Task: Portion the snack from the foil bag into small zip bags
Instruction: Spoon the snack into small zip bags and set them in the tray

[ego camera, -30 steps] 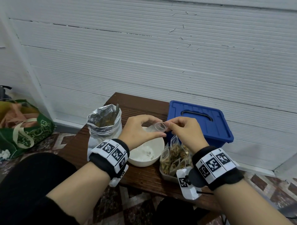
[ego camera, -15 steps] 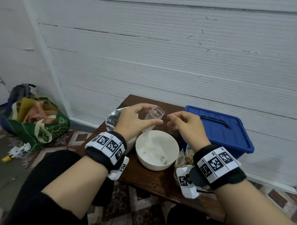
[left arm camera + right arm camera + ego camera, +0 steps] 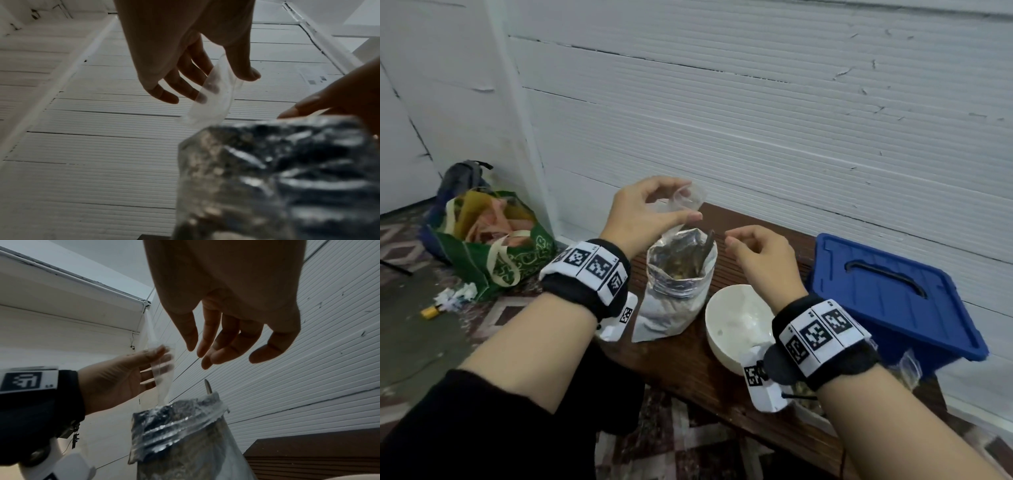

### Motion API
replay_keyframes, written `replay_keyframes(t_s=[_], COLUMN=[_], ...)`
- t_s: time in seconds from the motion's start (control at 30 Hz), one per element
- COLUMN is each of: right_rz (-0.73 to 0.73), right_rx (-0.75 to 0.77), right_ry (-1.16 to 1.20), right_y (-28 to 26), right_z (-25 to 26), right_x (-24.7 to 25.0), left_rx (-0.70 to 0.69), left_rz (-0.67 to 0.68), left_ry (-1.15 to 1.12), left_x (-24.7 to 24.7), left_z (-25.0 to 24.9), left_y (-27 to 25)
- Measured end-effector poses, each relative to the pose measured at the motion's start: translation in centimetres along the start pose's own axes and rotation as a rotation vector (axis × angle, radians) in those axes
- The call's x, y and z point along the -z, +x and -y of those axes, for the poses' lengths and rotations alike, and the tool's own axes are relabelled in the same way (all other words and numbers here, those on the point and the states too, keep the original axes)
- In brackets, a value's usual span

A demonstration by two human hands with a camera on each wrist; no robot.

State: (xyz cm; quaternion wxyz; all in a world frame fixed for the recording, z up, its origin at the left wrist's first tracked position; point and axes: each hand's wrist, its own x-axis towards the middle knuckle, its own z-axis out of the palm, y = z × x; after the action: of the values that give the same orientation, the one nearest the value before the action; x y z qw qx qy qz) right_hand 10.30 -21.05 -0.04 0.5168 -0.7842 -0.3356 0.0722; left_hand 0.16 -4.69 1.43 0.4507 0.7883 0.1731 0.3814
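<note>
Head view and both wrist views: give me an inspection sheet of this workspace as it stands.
Surface: brown wooden table, against a white wall.
Job's things: open foil bag upright with a spoon handle sticking out; empty small zip bag above it.
Clutter: white bowl, blue lidded box.
Grippers: left hand pinches the zip bag; right hand empty, loosely curled.
Cables: nothing seen.
Surroundings: green tote bag on the floor.

The light was dim, cool and even. Both wrist views were dark and grainy, the foil bag blurred, the wall lines bent at the edges.
</note>
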Motion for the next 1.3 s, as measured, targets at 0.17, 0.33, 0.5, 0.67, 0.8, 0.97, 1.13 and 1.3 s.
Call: replay_keyframes(t_s=[0.17, 0.33, 0.5, 0.67, 0.8, 0.97, 1.13, 1.3], right_rz=[-0.006, 0.004, -0.036, -0.050, -0.034, 0.048, 0.004, -0.040], right_rx=[-0.019, -0.021, 0.002, 0.186, 0.247, 0.198, 0.211, 0.230], right_ry=[-0.065, -0.166, -0.298, -0.411, -0.542, -0.534, -0.563, -0.463], right_y=[1.7, 3.2, 3.6, 2.7, 2.0, 2.2, 2.1, 2.1], right_z=[-0.2, -0.3, -0.8, -1.0, -1.3, -1.5, -2.0, -2.3], right_x=[-2.1, -3.9, -5.2, -5.7, -5.6, -5.7, -5.4, -4.7], left_rx=[0.042, 0.069, 0.062, 0.022, 0.019, 0.031, 0.070, 0.099], left_rz=[0.025, 0.040, 0.057, 0.095, 0.120, 0.159, 0.209, 0.203], left_ry=[0.014, -0.034, -0.057, -0.058, -0.031, -0.023, -0.022, -0.093], left_x=[1.1, 1.5, 1.4, 1.3, 1.3, 1.2, 1.1, 0.5], left_z=[2.3, 3.6, 3.6, 3.2, 3.3, 3.4, 3.8, 3.9], left_y=[0.3, 0.1, 0.1, -0.3, -0.4, -0.5, -0.5, -0.2])
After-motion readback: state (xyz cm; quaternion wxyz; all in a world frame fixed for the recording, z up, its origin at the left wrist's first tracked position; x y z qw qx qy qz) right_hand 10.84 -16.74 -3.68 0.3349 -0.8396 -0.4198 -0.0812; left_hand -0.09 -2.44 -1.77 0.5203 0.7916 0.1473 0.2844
